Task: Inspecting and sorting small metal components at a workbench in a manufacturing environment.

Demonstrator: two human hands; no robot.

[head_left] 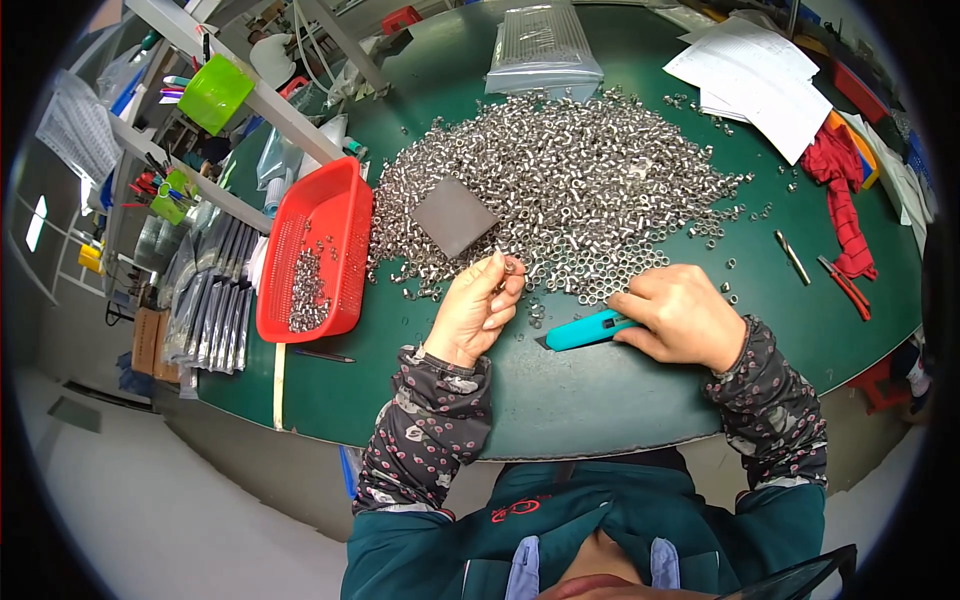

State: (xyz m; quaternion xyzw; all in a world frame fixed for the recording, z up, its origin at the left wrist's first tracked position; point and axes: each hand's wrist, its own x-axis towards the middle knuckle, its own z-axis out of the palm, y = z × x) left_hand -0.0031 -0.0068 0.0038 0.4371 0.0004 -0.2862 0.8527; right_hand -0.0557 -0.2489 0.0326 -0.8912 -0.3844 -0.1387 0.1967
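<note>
A small metal ring is pinched between the thumb and fingers of my left hand (477, 308), just in front of a large heap of shiny metal rings (560, 180). My right hand (684, 317) is closed round a teal utility knife (585, 331), its dark blade pointing left toward my left hand but apart from it. On the heap, behind my left hand, lies a square dark grey pad (455, 217). A few loose rings (537, 315) rest on the green table (620, 395) between my hands.
Left of the heap stands a red plastic basket (349, 250) with some rings inside. A metal rod (793, 257), red-handled pliers (848, 290) and red cloth (842, 190) lie at the right. Papers (755, 75) and a bag of clear tubes (543, 50) are at the back.
</note>
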